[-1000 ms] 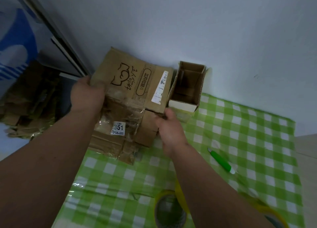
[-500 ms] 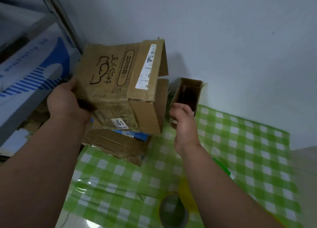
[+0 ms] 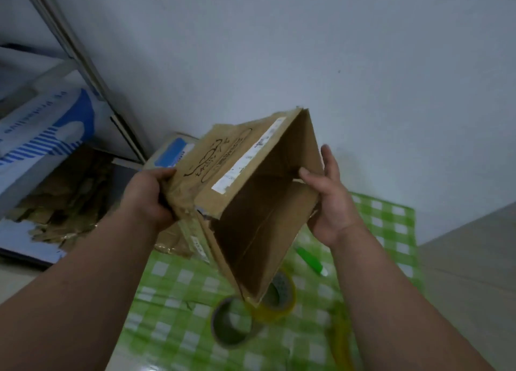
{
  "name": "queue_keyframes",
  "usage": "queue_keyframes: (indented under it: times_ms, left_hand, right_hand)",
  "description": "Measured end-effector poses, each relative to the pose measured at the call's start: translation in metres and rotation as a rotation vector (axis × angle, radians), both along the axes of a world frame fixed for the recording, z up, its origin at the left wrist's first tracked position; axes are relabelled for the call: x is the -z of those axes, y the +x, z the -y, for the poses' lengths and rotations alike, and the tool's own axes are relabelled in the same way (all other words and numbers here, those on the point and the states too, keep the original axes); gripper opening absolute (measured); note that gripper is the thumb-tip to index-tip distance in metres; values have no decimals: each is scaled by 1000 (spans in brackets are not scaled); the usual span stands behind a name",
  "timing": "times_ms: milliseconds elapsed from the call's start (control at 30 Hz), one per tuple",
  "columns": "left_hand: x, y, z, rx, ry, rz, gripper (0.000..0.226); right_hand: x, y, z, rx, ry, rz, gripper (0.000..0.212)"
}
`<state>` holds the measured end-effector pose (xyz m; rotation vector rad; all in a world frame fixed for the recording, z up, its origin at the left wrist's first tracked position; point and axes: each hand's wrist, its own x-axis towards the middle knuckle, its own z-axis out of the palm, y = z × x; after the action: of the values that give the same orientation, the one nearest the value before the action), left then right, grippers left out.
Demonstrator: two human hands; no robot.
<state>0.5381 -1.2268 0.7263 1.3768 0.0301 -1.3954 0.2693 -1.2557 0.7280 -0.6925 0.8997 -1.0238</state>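
Cardboard box (image 3: 251,203), gripped by our left hand (image 3: 148,197) and pinched by our right hand (image 3: 332,200), may collapse between them if we squeeze.

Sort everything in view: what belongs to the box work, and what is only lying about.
In the job:
- cardboard box, held up, open end toward the camera
- left hand, gripping its taped side
- right hand, pinching the opposite wall

Lying about, untouched:
- yellow tape roll
- grey tape roll
- green pen-shaped tool
- flattened cardboard pile
- checked tablecloth
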Motion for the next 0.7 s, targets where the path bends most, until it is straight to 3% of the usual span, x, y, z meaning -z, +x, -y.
queue_keyframes:
  times_ms: [100, 167, 300, 400, 533, 667, 700]
  left_hand:
    - [-5, -42, 5, 136, 69, 38, 18]
    - [-4, -69, 12, 169, 46, 18, 20]
    - [9, -110, 21, 171, 17, 201, 37]
    - [14, -136, 16, 331, -40, 338, 55]
    - [9, -172, 1, 610, -191, 502, 60]
    - [10, -194, -11, 1093, -243, 773, 93]
    - [12, -196, -10, 1135, -246, 853, 86]
  right_hand:
    - [-6, -42, -2, -8, 17, -216, 22]
    - [-2, -64, -3, 73, 85, -292, 9]
    - [13, -105, -8, 288, 192, -325, 8]
    - [26, -126, -10, 412, 225, -428, 12]
    - [36, -137, -10, 519, 303, -400, 16]
    - [39, -134, -2, 505, 320, -346, 15]
    - [40, -133, 2, 495, 320, -351, 15]
